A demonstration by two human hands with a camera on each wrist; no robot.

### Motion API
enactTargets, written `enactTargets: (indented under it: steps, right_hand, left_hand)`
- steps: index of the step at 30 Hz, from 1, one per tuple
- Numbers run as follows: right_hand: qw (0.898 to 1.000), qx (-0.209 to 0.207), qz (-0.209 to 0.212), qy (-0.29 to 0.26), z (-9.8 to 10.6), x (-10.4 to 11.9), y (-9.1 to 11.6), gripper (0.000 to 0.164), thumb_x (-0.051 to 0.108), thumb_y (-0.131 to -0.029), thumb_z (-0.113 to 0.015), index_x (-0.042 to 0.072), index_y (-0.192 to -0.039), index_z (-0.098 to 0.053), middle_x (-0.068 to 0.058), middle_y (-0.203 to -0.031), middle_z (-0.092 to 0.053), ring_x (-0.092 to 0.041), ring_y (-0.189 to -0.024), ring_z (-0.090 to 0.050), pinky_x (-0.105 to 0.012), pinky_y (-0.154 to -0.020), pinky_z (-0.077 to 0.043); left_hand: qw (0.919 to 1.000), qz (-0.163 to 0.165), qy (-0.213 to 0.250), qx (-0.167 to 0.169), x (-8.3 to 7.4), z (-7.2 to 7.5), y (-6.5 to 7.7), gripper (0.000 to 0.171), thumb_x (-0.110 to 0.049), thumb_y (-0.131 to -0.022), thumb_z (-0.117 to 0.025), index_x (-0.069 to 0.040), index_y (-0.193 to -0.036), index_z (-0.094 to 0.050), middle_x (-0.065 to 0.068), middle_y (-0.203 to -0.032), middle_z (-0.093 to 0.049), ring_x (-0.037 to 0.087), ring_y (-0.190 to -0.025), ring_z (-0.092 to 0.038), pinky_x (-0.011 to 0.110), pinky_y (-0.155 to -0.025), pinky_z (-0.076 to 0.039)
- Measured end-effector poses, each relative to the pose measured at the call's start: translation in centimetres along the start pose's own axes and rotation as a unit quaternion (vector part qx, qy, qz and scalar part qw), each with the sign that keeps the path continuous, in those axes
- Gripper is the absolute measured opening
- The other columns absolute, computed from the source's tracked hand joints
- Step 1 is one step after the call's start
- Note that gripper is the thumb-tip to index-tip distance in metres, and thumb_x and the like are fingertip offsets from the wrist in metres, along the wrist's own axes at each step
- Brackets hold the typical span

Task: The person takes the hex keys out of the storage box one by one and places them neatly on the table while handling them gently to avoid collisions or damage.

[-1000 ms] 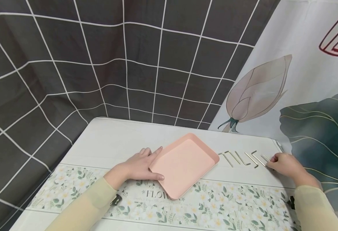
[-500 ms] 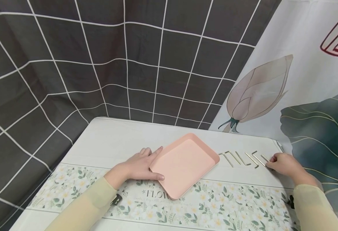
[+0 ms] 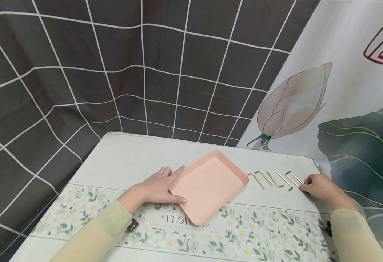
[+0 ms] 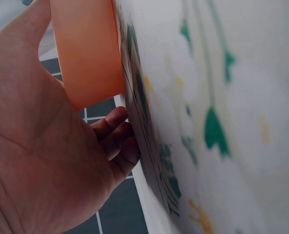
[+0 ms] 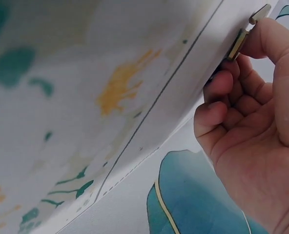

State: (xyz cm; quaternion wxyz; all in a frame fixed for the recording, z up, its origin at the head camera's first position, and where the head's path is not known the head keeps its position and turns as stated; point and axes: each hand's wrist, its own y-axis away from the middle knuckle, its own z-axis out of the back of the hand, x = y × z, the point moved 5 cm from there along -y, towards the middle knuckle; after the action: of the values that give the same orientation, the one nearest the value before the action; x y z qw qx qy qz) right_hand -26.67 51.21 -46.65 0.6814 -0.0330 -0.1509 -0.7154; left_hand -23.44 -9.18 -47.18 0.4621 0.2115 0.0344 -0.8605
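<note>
A shallow pink tray [image 3: 211, 185] lies askew on the table, with nothing in it. My left hand [image 3: 158, 187] rests at its left corner, thumb over the near rim and index finger stretched along the far rim. In the left wrist view the other fingers [image 4: 117, 141] bend loosely beside the tray wall, close to the table. To the right of the tray, several L-shaped hex keys [image 3: 284, 181] lie in a slanted row. At the row's right end my right hand [image 3: 319, 186] pinches one hex key [image 5: 238, 44] between thumb and fingertips, partly hidden by them.
The white table [image 3: 129, 153] carries a printed flower band [image 3: 260, 233] along its front. Behind it hangs a dark gridded curtain [image 3: 158, 87], with a white flower-print curtain [image 3: 312, 43] at the right. The leftmost key touches the tray's right corner in the head view.
My right hand has edged slightly left, bringing the pinched hex key closer to the row. The left hand and tray stay in place.
</note>
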Motion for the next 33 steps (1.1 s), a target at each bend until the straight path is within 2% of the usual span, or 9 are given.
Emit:
enactTargets:
  steps: [11,20,23,28,33]
  right_hand:
    - [1.000,0.003,-0.011,-0.003,0.1,0.2,0.3,0.027,0.019,-0.098,-0.077,-0.002,-0.088,-0.063,-0.012,-0.081,-0.060,-0.027,-0.074,-0.056,-0.039,-0.064,-0.045]
    - [1.000,0.003,0.001,-0.010,0.0,0.0,0.6,0.030,0.020,-0.101,-0.074,-0.008,-0.100,-0.061,-0.015,-0.086,-0.060,-0.029,-0.078,-0.056,-0.040,-0.067,-0.046]
    - [1.000,-0.011,-0.002,-0.005,0.1,0.3,0.9,0.034,0.021,-0.101,-0.073,-0.010,-0.104,-0.059,-0.016,-0.088,-0.059,-0.030,-0.079,-0.056,-0.042,-0.067,-0.047]
    - [0.999,-0.042,0.008,0.015,0.7,2.2,1.6,0.043,0.027,-0.101,-0.072,-0.013,-0.108,-0.057,-0.017,-0.087,-0.058,-0.030,-0.076,-0.056,-0.043,-0.064,-0.046]
    - [0.996,-0.076,0.049,0.025,0.5,5.5,2.3,0.041,0.027,-0.100,-0.070,-0.012,-0.108,-0.061,-0.015,-0.087,-0.058,-0.029,-0.075,-0.055,-0.044,-0.065,-0.046]
  left_hand:
    - [1.0000,-0.001,0.001,0.001,-0.1,0.1,0.0,0.129,-0.091,-0.086,-0.066,-0.019,-0.181,-0.016,-0.002,-0.109,-0.045,0.014,-0.096,-0.039,0.033,-0.081,-0.042]
    - [1.0000,-0.002,-0.001,0.000,-0.1,0.2,-0.1,0.128,-0.091,-0.087,-0.065,-0.019,-0.181,-0.016,-0.002,-0.109,-0.045,0.015,-0.096,-0.039,0.033,-0.081,-0.041]
    - [1.0000,-0.002,0.002,0.000,-0.1,0.3,-0.2,0.129,-0.092,-0.086,-0.065,-0.020,-0.181,-0.015,-0.001,-0.109,-0.045,0.015,-0.096,-0.039,0.033,-0.081,-0.042]
    - [1.0000,-0.003,0.001,0.000,0.1,0.3,-0.2,0.131,-0.093,-0.087,-0.064,-0.019,-0.181,-0.011,-0.001,-0.110,-0.045,0.015,-0.097,-0.039,0.033,-0.082,-0.043]
    - [1.0000,-0.004,0.008,-0.005,0.4,0.1,-0.1,0.130,-0.091,-0.087,-0.065,-0.018,-0.181,-0.011,-0.001,-0.110,-0.046,0.015,-0.097,-0.040,0.034,-0.082,-0.044]
